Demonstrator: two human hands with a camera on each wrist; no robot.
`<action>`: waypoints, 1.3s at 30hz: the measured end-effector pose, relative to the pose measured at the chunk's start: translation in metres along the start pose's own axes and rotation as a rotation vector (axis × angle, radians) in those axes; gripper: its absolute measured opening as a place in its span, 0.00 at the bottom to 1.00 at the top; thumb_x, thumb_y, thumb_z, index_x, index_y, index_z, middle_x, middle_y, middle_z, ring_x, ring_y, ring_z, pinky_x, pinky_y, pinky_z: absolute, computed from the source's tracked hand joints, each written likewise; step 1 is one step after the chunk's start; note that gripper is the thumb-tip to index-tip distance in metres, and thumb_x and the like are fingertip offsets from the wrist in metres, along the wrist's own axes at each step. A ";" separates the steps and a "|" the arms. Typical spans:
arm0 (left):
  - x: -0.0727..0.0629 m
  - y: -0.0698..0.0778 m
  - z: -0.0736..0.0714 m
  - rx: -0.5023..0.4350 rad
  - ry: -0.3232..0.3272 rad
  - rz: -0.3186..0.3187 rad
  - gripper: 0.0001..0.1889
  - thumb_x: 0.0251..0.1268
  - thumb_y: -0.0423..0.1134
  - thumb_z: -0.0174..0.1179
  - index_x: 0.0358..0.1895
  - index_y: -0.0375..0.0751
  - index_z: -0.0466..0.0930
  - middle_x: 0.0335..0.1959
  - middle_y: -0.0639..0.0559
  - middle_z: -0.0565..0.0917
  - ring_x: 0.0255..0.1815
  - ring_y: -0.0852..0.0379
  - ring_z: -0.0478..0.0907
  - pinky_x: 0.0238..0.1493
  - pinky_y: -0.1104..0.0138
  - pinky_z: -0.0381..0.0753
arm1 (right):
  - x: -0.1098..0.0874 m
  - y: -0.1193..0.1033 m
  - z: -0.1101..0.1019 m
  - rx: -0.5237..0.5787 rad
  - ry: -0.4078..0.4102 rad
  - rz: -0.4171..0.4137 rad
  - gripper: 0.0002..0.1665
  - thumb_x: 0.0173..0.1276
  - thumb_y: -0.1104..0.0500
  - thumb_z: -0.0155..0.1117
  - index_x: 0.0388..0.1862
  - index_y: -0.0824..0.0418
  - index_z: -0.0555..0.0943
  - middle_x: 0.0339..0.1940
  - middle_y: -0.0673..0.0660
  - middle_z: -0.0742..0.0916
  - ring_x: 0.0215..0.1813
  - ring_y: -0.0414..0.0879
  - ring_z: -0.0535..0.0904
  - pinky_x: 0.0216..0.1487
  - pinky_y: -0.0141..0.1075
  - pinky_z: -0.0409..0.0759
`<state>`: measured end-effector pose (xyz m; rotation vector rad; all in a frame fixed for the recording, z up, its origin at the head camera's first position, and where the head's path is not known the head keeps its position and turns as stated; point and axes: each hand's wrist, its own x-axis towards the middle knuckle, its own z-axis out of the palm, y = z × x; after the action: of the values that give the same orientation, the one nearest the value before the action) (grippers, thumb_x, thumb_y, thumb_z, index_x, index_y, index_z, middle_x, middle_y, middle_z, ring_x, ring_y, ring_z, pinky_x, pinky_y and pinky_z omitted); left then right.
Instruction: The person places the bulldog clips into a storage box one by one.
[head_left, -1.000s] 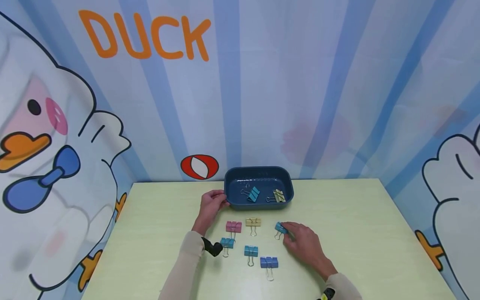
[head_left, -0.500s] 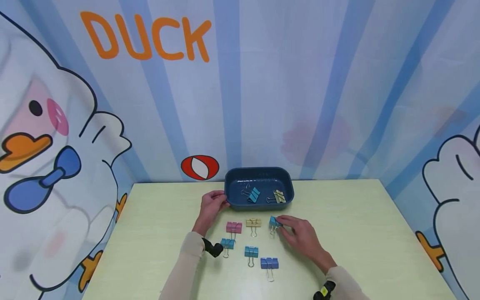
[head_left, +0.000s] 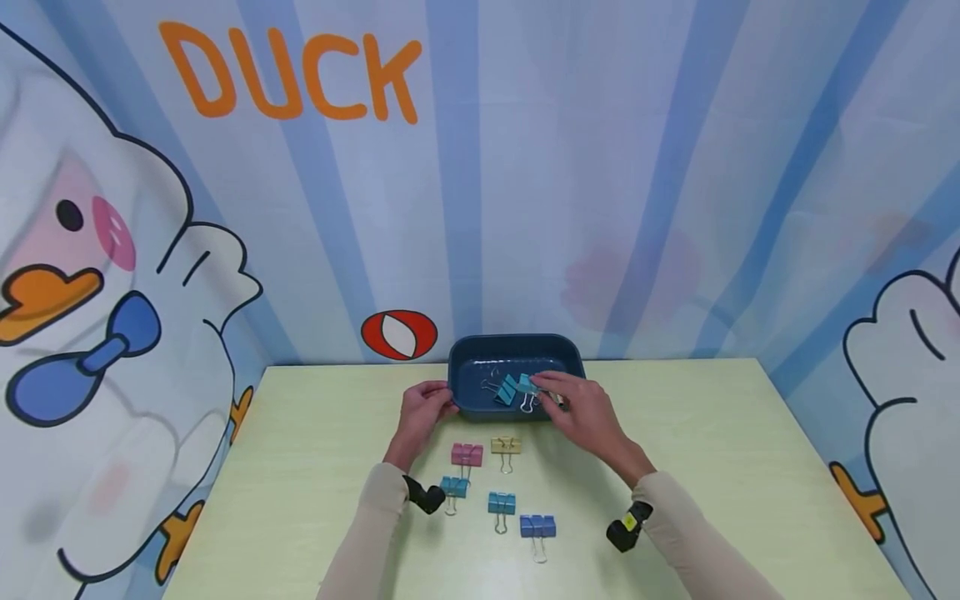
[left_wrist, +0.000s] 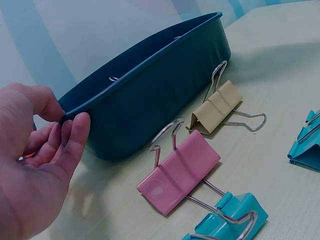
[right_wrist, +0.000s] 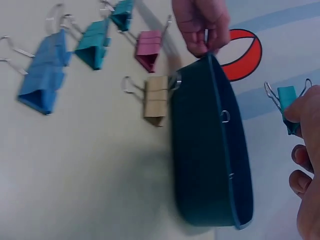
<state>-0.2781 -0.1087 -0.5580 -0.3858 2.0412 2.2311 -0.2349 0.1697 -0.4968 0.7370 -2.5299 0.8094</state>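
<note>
My left hand (head_left: 422, 417) pinches the rim of a dark blue tray (left_wrist: 155, 105) at its left corner, thumb on one side and fingers on the other. Over the tray's front right part, my right hand (head_left: 588, 412) holds a teal binder clip (right_wrist: 287, 102) between thumb and fingertips. Inside the tray lies another teal binder clip (head_left: 506, 390); a yellow one there is mostly covered by my right hand in the head view. Nearest the tray's front wall stand a pink binder clip (left_wrist: 179, 172) and a yellow binder clip (left_wrist: 216, 107).
Closer to me on the pale table (head_left: 330, 492) are two teal binder clips, one left (head_left: 453, 487) and one mid-table (head_left: 502, 502), plus a blue binder clip (head_left: 537, 526). A printed curtain (head_left: 525, 167) hangs right behind the tray.
My right hand has lifted the teal binder clip off the table and carried it forward and left, over the tray. The left hand and tray have stayed in place.
</note>
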 end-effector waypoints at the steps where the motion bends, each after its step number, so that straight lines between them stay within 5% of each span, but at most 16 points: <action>1: 0.000 0.000 0.000 0.002 0.002 -0.001 0.17 0.76 0.30 0.57 0.61 0.24 0.76 0.53 0.28 0.81 0.33 0.56 0.83 0.42 0.70 0.87 | 0.006 -0.001 -0.002 -0.009 0.002 -0.002 0.18 0.69 0.62 0.73 0.57 0.60 0.88 0.56 0.59 0.89 0.22 0.40 0.76 0.26 0.32 0.73; 10: -0.002 0.002 0.000 -0.013 0.006 -0.008 0.15 0.74 0.30 0.58 0.59 0.25 0.77 0.56 0.26 0.80 0.33 0.56 0.83 0.41 0.70 0.87 | 0.041 -0.003 -0.012 -0.014 0.012 0.043 0.19 0.73 0.59 0.69 0.60 0.60 0.87 0.58 0.60 0.88 0.17 0.37 0.68 0.21 0.35 0.69; 17: -0.001 0.002 0.002 -0.016 0.010 -0.011 0.16 0.74 0.29 0.58 0.60 0.25 0.77 0.55 0.26 0.80 0.32 0.56 0.83 0.40 0.71 0.87 | 0.041 0.001 -0.008 -0.030 -0.006 0.089 0.19 0.75 0.56 0.67 0.61 0.59 0.86 0.58 0.60 0.88 0.33 0.47 0.86 0.43 0.48 0.87; 25: 0.000 0.002 0.001 -0.010 0.013 -0.010 0.16 0.74 0.29 0.58 0.60 0.24 0.77 0.54 0.26 0.81 0.32 0.57 0.83 0.40 0.70 0.87 | 0.038 0.009 -0.002 -0.021 0.026 0.092 0.18 0.74 0.56 0.68 0.60 0.59 0.87 0.56 0.59 0.89 0.42 0.52 0.88 0.42 0.48 0.87; 32: 0.001 0.001 0.001 -0.003 0.018 -0.026 0.16 0.74 0.30 0.58 0.60 0.25 0.77 0.54 0.28 0.81 0.34 0.55 0.83 0.43 0.68 0.88 | 0.033 0.013 0.001 -0.004 -0.022 0.136 0.24 0.74 0.54 0.69 0.67 0.58 0.83 0.63 0.60 0.86 0.23 0.49 0.80 0.32 0.47 0.82; 39: 0.000 0.002 0.001 0.000 0.015 -0.021 0.17 0.74 0.30 0.58 0.60 0.25 0.77 0.53 0.29 0.81 0.34 0.55 0.83 0.43 0.68 0.88 | 0.025 0.011 0.003 0.020 -0.088 0.089 0.32 0.71 0.48 0.72 0.71 0.57 0.80 0.66 0.58 0.84 0.24 0.38 0.69 0.30 0.38 0.73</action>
<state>-0.2786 -0.1075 -0.5558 -0.4227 2.0343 2.2233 -0.2616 0.1666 -0.4921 0.6844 -2.6536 0.8509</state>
